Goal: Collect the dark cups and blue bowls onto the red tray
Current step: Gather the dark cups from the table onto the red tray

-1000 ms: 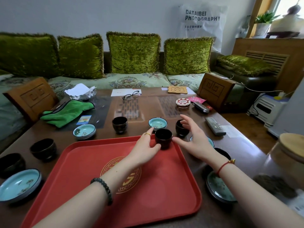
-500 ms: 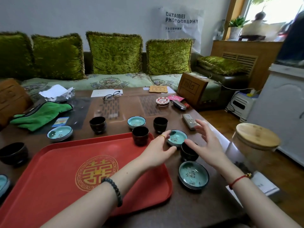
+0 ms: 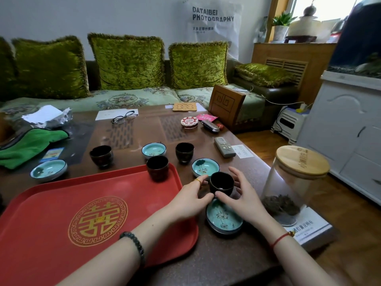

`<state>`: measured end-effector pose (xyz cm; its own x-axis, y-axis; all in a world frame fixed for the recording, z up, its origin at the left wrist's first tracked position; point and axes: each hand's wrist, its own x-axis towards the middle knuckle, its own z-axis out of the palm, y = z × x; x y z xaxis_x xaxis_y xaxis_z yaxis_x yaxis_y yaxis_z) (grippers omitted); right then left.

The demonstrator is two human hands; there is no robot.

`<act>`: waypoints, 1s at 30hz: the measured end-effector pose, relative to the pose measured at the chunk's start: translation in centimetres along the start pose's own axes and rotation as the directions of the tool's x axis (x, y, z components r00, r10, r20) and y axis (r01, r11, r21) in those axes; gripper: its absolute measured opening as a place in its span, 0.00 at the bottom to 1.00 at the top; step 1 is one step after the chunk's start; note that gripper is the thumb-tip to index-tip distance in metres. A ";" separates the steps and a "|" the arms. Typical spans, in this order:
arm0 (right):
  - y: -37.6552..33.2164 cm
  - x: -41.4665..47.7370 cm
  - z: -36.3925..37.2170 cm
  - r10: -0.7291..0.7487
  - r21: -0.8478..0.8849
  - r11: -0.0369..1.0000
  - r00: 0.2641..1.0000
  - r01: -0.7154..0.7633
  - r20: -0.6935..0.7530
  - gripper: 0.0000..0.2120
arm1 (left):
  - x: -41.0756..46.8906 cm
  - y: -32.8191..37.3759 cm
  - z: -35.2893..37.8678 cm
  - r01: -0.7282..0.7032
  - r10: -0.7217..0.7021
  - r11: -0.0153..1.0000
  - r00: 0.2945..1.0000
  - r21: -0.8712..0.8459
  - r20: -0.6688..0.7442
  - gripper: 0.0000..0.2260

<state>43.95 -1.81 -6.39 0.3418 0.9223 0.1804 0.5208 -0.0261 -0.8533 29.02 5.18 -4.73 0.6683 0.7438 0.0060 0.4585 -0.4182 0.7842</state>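
Note:
The red tray (image 3: 51, 203) lies at the near left of the table, with one dark cup (image 3: 157, 168) standing in its far right corner. Just right of the tray, my left hand (image 3: 191, 197) and my right hand (image 3: 245, 199) wrap a second dark cup (image 3: 221, 182) from both sides, fingers touching it. This cup stands between two blue bowls, one behind (image 3: 205, 167) and one in front (image 3: 224, 218). Beyond the tray are two more dark cups (image 3: 101, 155) (image 3: 184, 152) and two more blue bowls (image 3: 154, 150) (image 3: 48, 170).
A tall glass jar with a wooden lid (image 3: 296, 182) stands close to my right hand at the table's right edge. A remote (image 3: 224, 146), a round tin (image 3: 189, 122), glasses (image 3: 123, 117) and a green cloth (image 3: 26, 145) lie farther back.
Both hands left the cup standing on the tray, moved right past the tray's edge, and closed around another dark cup between two bowls. The view swung right.

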 end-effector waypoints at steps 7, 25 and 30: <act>0.5 0.2 -0.1 0.017 0.029 0.999 1.000 -0.018 0.019 0.33 | 0.2 -0.2 0.2 -0.036 0.036 0.999 0.999 -0.007 0.004 0.27; -4.5 1.7 1.5 -0.097 0.190 0.975 0.989 0.117 -0.110 0.29 | -1.1 0.1 -3.4 -0.197 0.138 0.964 0.944 -0.179 -0.298 0.17; -6.3 2.2 4.1 -0.136 0.209 0.966 0.987 0.151 -0.084 0.29 | -2.7 -1.6 -5.9 -0.188 0.121 0.969 0.925 -0.159 -0.361 0.15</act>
<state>38.20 1.99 -2.60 0.3323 0.8815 0.3356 0.3912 0.1949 -0.8994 23.06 6.92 -2.32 0.4615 0.8257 0.3244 0.2254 -0.4628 0.8573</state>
